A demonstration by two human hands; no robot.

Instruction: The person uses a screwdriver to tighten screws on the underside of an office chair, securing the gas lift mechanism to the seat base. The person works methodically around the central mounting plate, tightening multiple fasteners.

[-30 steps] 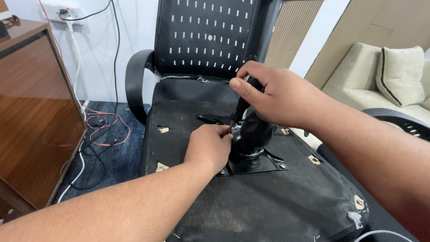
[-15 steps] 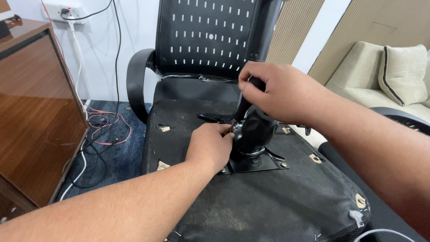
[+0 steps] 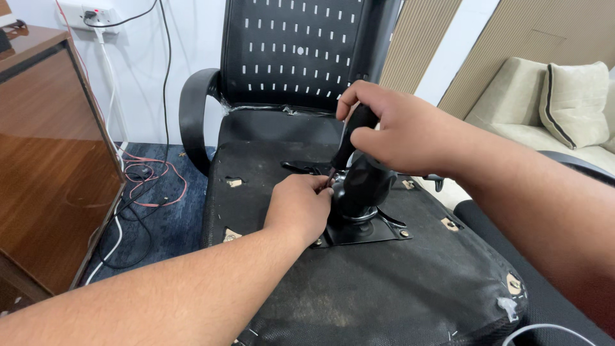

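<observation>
An office chair is seen overturned, with the dusty black underside of its seat (image 3: 359, 282) filling the middle and lower part of the frame. A square metal mounting plate (image 3: 365, 230) is bolted to that underside at the centre, and a bulky black tilt mechanism (image 3: 365, 186) rises from it.

The right hand (image 3: 400, 128), entering from the right edge, is closed around the black handle of a screwdriver (image 3: 351, 140). The tool's long axis is tilted, running from the handle at upper right down to the tip at lower left, where the tip is lost behind the other hand's fingers. The left hand (image 3: 300, 208), entering from the lower left, is curled shut just beside the mechanism, its fingertips pinched about the lower end of the shaft; whether a screw is also held there cannot be told.

The working point thus lies directly below and to the left of the right hand, touching the left hand, which is the nearer of the two to the plate.

The perforated backrest (image 3: 301, 51) stands at the top centre, an armrest (image 3: 192, 109) to its left. A wooden cabinet (image 3: 45, 160) occupies the left edge, loose cables (image 3: 147, 179) lie on the blue floor beside it, and a beige sofa (image 3: 551, 109) is seen at upper right.
</observation>
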